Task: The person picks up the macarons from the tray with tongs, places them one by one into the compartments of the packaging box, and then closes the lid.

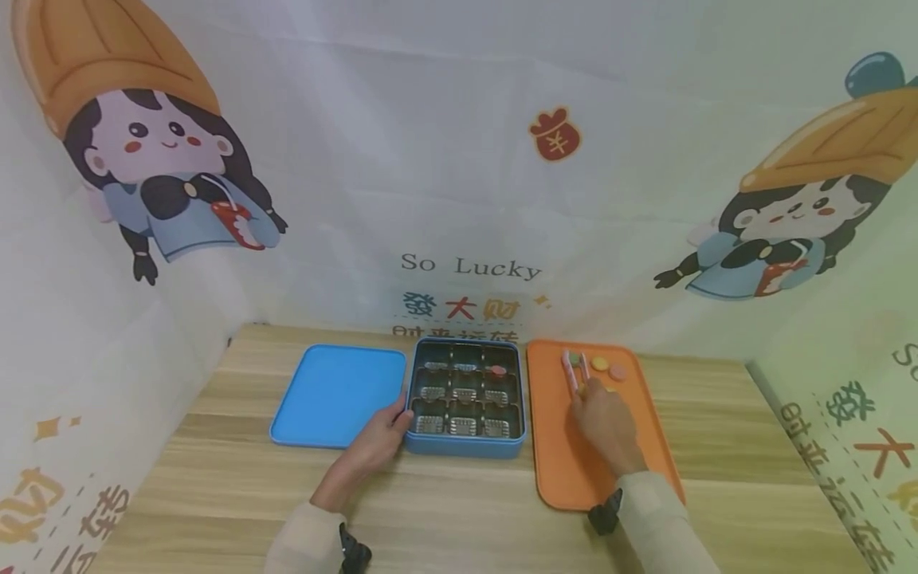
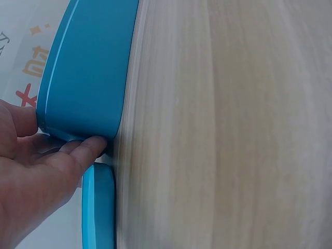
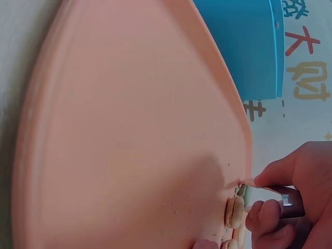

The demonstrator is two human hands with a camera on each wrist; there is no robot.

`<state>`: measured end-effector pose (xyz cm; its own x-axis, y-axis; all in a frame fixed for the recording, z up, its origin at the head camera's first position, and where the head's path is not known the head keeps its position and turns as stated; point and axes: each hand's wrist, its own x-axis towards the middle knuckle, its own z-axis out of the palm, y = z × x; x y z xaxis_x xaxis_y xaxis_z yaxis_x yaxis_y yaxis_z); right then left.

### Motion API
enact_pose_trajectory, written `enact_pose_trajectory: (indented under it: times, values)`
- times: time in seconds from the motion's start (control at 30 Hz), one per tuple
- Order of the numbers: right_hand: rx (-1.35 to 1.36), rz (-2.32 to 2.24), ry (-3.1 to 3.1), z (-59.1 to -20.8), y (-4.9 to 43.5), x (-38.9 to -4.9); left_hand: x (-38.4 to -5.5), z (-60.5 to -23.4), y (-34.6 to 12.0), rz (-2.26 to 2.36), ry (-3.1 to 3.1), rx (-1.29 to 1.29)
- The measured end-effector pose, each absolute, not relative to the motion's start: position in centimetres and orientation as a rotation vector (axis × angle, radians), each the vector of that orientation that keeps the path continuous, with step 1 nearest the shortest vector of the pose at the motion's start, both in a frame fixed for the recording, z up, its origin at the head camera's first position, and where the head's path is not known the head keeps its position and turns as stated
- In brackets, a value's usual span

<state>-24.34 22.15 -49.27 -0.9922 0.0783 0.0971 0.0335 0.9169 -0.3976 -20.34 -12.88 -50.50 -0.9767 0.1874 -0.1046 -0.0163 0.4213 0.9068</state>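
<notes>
With thumb and fingers, my left hand (image 1: 376, 437) grips the near left corner of a blue tin (image 1: 466, 450). Inside the tin is a divided insert, and a red-pink macaron (image 1: 497, 371) sits in its back right compartment. My right hand (image 1: 608, 422) holds a pair of tongs (image 1: 571, 373) over an orange tray (image 1: 566, 470). At the far end of the tray, the tong tips stand around a green macaron (image 1: 575, 359). To its right lie a yellow macaron (image 1: 599, 363) and a pink macaron (image 1: 617, 372). A further yellowish piece is partly hidden by my right hand.
A blue lid (image 1: 333, 391) lies flat on the wooden table (image 1: 459, 510), left of the tin. Behind the table hangs a printed cloth (image 1: 459, 183), close to the far edges of tin and tray. The tray stands just right of the tin.
</notes>
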Motion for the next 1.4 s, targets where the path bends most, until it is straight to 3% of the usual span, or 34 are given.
enact_pose_trajectory:
  times: [1.4]
  values:
    - [-0.082, 0.606, -2.958, -49.71, 22.64, -23.96, -20.44, -50.32, -12.94, 1.6, 2.457, 0.118]
